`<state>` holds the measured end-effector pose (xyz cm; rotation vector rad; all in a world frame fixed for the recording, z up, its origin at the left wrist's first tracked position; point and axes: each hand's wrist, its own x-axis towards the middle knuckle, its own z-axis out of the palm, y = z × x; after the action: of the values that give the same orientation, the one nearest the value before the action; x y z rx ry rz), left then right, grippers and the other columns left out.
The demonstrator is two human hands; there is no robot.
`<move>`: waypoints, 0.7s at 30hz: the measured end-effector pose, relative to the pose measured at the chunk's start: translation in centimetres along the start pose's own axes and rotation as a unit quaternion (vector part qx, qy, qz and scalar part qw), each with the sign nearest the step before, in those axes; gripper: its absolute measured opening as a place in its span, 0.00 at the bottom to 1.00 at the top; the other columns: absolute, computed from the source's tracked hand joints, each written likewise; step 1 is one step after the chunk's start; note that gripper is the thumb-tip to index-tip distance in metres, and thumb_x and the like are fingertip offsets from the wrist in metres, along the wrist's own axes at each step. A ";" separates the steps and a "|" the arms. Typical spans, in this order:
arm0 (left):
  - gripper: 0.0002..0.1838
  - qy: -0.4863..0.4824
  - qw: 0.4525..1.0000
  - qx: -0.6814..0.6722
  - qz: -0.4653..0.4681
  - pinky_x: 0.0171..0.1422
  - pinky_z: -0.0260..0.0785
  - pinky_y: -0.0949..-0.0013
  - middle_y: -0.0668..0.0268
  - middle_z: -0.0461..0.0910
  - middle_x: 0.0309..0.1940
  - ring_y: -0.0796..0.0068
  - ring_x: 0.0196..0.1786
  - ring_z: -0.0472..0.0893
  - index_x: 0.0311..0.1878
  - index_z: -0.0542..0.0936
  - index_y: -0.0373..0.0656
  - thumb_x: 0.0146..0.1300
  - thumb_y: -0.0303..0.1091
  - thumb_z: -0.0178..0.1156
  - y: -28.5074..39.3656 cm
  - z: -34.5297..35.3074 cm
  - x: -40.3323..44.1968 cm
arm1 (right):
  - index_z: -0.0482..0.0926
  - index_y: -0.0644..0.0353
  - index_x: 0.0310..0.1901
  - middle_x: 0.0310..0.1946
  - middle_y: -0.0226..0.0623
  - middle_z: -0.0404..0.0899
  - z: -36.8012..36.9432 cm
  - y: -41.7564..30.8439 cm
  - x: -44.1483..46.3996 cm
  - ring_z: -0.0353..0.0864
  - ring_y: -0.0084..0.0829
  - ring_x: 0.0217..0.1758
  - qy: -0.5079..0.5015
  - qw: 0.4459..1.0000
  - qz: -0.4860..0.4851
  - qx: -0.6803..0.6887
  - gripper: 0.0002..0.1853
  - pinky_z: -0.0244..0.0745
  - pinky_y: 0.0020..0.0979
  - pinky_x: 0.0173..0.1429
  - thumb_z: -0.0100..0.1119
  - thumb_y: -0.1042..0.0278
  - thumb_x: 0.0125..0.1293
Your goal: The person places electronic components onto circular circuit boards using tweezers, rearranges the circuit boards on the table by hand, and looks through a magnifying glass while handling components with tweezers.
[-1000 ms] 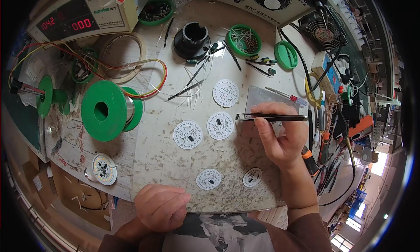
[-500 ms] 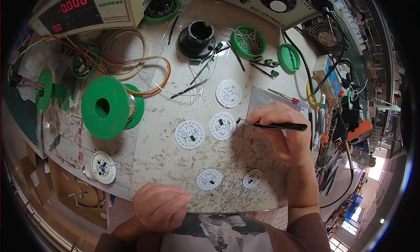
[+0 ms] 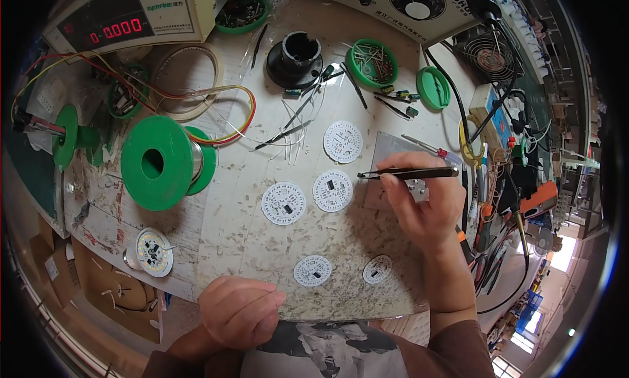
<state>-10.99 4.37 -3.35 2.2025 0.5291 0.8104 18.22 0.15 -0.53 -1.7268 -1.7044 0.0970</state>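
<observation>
My right hand point(image 3: 429, 198) grips black tweezers point(image 3: 419, 173), held almost level above the bench. Their tips, with a tiny dark piece at the end, point left. Just left of the tips lies a round white circuit board point(image 3: 333, 190) with a black chip. Another chip-bearing board point(image 3: 284, 203) is to its left, and a board without a large chip point(image 3: 343, 142) is above. Two smaller-looking boards, one at lower middle point(image 3: 312, 271) and one at lower right point(image 3: 377, 268), lie nearer me. My left hand point(image 3: 242, 310) rests closed at the bench's front edge, with nothing visible in it.
A green solder spool point(image 3: 141, 171) and a lamp with a round LED board point(image 3: 154, 252) are at left. A meter point(image 3: 124, 17) stands behind. Green dishes of parts point(image 3: 371, 62), loose capacitors point(image 3: 400, 93), a screwdriver point(image 3: 432, 148) and cables surround the work area.
My right hand has shifted and turned, bringing the tweezers higher and more level, with their tips slightly up from before. The meter's red reading differs. My left hand stays put.
</observation>
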 end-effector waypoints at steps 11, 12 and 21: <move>0.05 0.012 1.000 -0.004 0.006 0.25 0.69 0.72 0.71 0.80 0.28 0.72 0.30 0.84 0.36 0.82 0.44 0.56 0.30 0.61 0.0 0.2 0.1 | 0.76 0.63 0.42 0.35 0.40 0.83 -1.0 1.7 0.6 0.84 0.40 0.35 -0.059 0.986 -0.037 0.152 0.11 0.79 0.34 0.40 0.59 0.82 0.58; 0.05 0.014 1.000 -0.005 0.007 0.25 0.69 0.72 0.71 0.80 0.28 0.72 0.30 0.84 0.36 0.82 0.44 0.57 0.30 0.60 -0.1 0.2 0.1 | 0.76 0.63 0.42 0.35 0.40 0.83 -1.0 1.7 0.7 0.84 0.40 0.35 -0.067 0.986 -0.041 0.147 0.10 0.79 0.34 0.40 0.58 0.82 0.58; 0.05 0.013 1.000 -0.011 0.003 0.25 0.69 0.72 0.71 0.80 0.28 0.72 0.30 0.84 0.36 0.82 0.44 0.57 0.30 0.60 -0.1 0.2 0.1 | 0.76 0.63 0.42 0.35 0.39 0.82 -1.0 1.2 1.2 0.83 0.41 0.35 -0.091 0.985 -0.040 0.140 0.11 0.78 0.34 0.40 0.58 0.81 0.56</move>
<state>-10.78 4.42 -3.47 2.1770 0.5238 0.8449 19.93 0.94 0.11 -1.4762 -1.7919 0.4473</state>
